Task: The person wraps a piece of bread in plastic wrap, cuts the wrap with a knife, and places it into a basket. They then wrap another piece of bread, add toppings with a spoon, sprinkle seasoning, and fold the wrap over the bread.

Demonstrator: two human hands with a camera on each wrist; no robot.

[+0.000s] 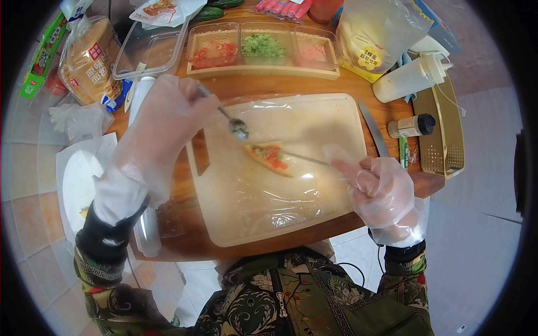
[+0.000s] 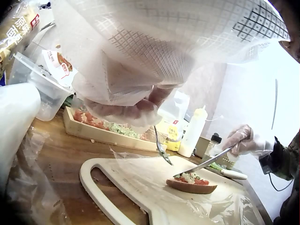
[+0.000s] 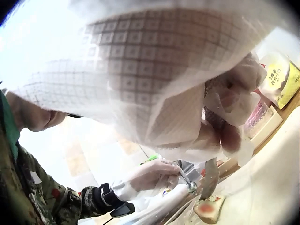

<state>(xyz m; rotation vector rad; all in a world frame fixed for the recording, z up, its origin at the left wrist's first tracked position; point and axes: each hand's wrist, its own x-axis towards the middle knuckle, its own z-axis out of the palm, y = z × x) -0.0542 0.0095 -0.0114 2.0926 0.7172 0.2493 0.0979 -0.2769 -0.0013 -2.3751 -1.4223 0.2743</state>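
A slice of bread topped with chopped tomato and green bits (image 1: 269, 158) lies on a plastic-wrapped cutting board (image 1: 314, 201). My gloved left hand (image 1: 162, 120) grips a metal spoon (image 1: 237, 127) whose bowl hovers just above the slice's left end; in the left wrist view the spoon (image 2: 162, 152) hangs over the slice (image 2: 192, 183). My gloved right hand (image 1: 378, 187) holds a thin metal utensil (image 1: 305, 159) whose tip rests on the topping. In the right wrist view the utensil blade (image 3: 209, 179) touches the slice (image 3: 208, 208).
A wooden tray (image 1: 263, 70) holds three tubs of chopped toppings behind the board. A knife (image 1: 374, 127), a spice jar (image 1: 412, 125), a squeeze bottle (image 1: 412, 78) and a gold rack (image 1: 445, 134) stand to the right. A bread bag (image 1: 89, 61) and a white plate (image 1: 75, 185) sit left.
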